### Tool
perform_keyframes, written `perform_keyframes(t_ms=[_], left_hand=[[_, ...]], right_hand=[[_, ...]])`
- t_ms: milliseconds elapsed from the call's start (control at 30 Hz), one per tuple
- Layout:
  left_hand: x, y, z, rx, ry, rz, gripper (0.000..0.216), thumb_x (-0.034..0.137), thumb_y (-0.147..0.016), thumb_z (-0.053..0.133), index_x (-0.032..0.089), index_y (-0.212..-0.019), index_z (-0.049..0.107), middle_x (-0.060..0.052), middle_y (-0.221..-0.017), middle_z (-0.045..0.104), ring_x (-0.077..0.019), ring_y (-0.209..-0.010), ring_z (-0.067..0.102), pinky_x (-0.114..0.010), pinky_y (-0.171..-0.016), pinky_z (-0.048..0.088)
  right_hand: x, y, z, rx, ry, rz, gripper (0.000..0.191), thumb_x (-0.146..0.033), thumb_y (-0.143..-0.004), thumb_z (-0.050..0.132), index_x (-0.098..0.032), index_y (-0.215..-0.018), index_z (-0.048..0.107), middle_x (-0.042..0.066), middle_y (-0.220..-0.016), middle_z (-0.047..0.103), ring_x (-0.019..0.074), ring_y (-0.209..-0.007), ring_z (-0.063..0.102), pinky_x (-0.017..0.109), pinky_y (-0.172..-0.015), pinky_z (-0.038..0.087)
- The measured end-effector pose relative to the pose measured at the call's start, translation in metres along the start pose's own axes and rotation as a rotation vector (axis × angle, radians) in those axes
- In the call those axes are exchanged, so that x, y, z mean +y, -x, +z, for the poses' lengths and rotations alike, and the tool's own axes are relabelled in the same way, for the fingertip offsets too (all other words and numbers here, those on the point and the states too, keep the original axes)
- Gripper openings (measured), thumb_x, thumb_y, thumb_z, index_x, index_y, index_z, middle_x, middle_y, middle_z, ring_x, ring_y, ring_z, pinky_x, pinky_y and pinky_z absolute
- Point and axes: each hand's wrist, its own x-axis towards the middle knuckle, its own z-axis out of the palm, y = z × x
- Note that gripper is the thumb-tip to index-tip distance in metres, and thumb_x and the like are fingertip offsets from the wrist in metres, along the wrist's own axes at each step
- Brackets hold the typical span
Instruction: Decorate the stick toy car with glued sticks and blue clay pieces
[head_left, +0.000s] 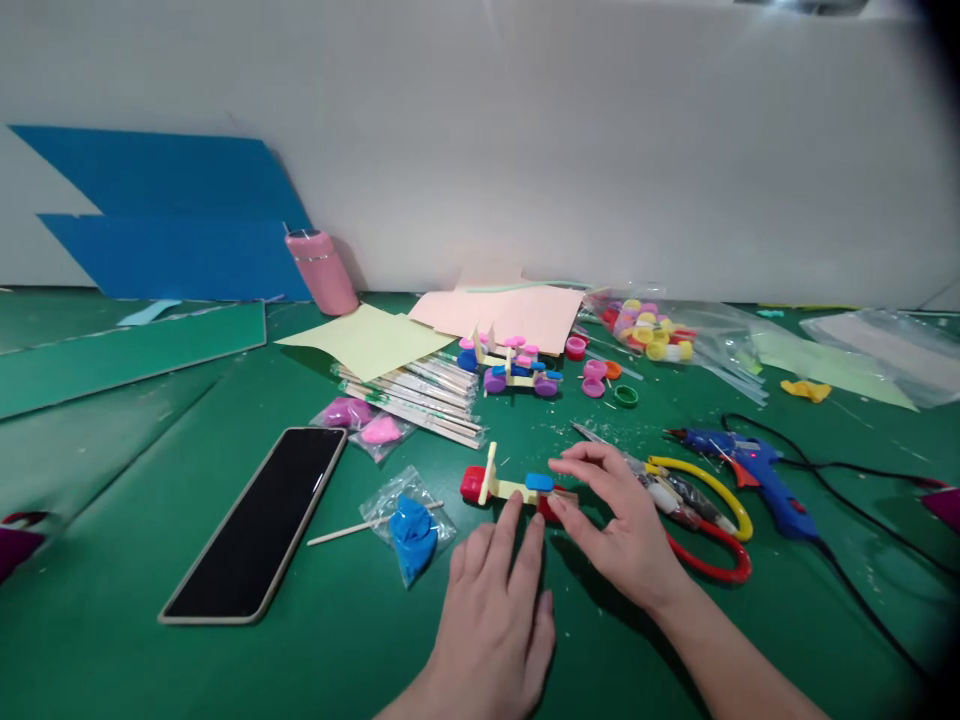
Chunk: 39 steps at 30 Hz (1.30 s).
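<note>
A small toy scooter [510, 489] stands on the table between my hands. Its body is cream, with red wheels, an upright cream front post and a blue clay piece on the seat. My left hand [491, 590] lies palm down, fingers stretched, its fingertips touching the scooter's near side. Coming in from the right, my right hand [622, 520] has its thumb and forefinger on either side of the scooter's rear end, partly hiding the back wheel. A bag of blue clay [413, 535] lies left of the scooter, over a thin wooden stick [345, 532].
Scissors [709, 567] with red handles, yellow-handled pliers [731, 490] and a blue glue gun [765, 475] with its cord lie at right. A phone [255, 530] lies left. Behind are wrapped sticks [420, 400], finished-looking toy scooters [517, 372], bottle caps [594, 375] and a pink tumbler [324, 272].
</note>
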Motion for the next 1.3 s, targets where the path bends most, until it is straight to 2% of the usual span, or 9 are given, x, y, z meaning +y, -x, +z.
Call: perform_keyframes(t_ms=[100, 233, 500, 633, 733, 1033, 1300], left_hand=[[-0.002, -0.003, -0.001, -0.009, 0.043, 0.03, 0.053, 0.02, -0.072, 0.049, 0.008, -0.124, 0.043, -0.02, -0.131, 0.044, -0.0293, -0.098, 0.053, -0.042, -0.076, 0.046], [-0.005, -0.012, -0.004, -0.019, 0.044, 0.052, 0.052, 0.019, -0.07, 0.05, 0.005, -0.12, 0.046, -0.023, -0.125, 0.05, -0.0299, -0.095, 0.056, -0.041, -0.074, 0.049], [-0.007, -0.018, 0.005, 0.019, 0.107, 0.051, 0.049, 0.02, -0.068, 0.05, 0.007, -0.116, 0.05, -0.021, -0.117, 0.058, -0.03, -0.093, 0.058, -0.042, -0.073, 0.051], [-0.01, -0.018, 0.01, -0.087, 0.155, 0.027, 0.05, 0.019, -0.069, 0.05, 0.008, -0.117, 0.049, -0.019, -0.12, 0.056, -0.0293, -0.095, 0.057, -0.044, -0.077, 0.05], [-0.012, -0.016, 0.015, -0.121, 0.182, 0.009, 0.048, 0.022, -0.073, 0.047, 0.01, -0.119, 0.047, -0.017, -0.123, 0.054, -0.0285, -0.098, 0.055, -0.044, -0.081, 0.048], [-0.016, -0.013, 0.023, -0.096, 0.166, 0.045, 0.051, 0.029, -0.077, 0.047, 0.01, -0.123, 0.043, -0.017, -0.124, 0.054, -0.0287, -0.1, 0.054, -0.042, -0.08, 0.048], [-0.017, -0.012, 0.025, -0.065, 0.147, 0.053, 0.051, 0.029, -0.076, 0.048, 0.011, -0.123, 0.043, -0.015, -0.123, 0.055, -0.0275, -0.098, 0.054, -0.04, -0.079, 0.048]], right_hand=[[0.0, 0.0, 0.002, -0.012, 0.029, -0.014, 0.027, -0.021, -0.077, 0.058, -0.022, -0.104, 0.059, 0.008, -0.104, 0.049, 0.0215, -0.099, 0.051, 0.036, -0.086, 0.045], [0.0, 0.001, 0.004, -0.014, 0.059, -0.024, 0.027, -0.021, -0.077, 0.058, -0.023, -0.103, 0.059, 0.008, -0.104, 0.05, 0.0219, -0.098, 0.051, 0.037, -0.085, 0.045], [-0.001, -0.004, 0.008, -0.012, 0.053, 0.005, 0.024, -0.021, -0.078, 0.058, -0.022, -0.102, 0.06, 0.008, -0.106, 0.048, 0.0213, -0.1, 0.051, 0.035, -0.085, 0.047], [-0.003, -0.006, 0.011, -0.032, 0.018, 0.027, 0.021, -0.021, -0.079, 0.057, -0.022, -0.099, 0.061, 0.008, -0.106, 0.047, 0.0205, -0.099, 0.052, 0.034, -0.083, 0.049], [-0.004, -0.006, 0.012, -0.044, 0.001, 0.04, 0.02, -0.02, -0.079, 0.057, -0.022, -0.098, 0.062, 0.007, -0.107, 0.046, 0.0198, -0.099, 0.053, 0.033, -0.083, 0.05], [-0.003, -0.008, 0.015, -0.023, -0.009, 0.041, 0.018, -0.017, -0.079, 0.056, -0.021, -0.095, 0.063, 0.007, -0.103, 0.048, 0.0185, -0.098, 0.054, 0.029, -0.081, 0.051], [-0.003, -0.006, 0.014, -0.028, -0.023, 0.052, 0.018, -0.016, -0.079, 0.056, -0.02, -0.095, 0.063, 0.007, -0.102, 0.048, 0.0177, -0.095, 0.054, 0.028, -0.077, 0.052]])
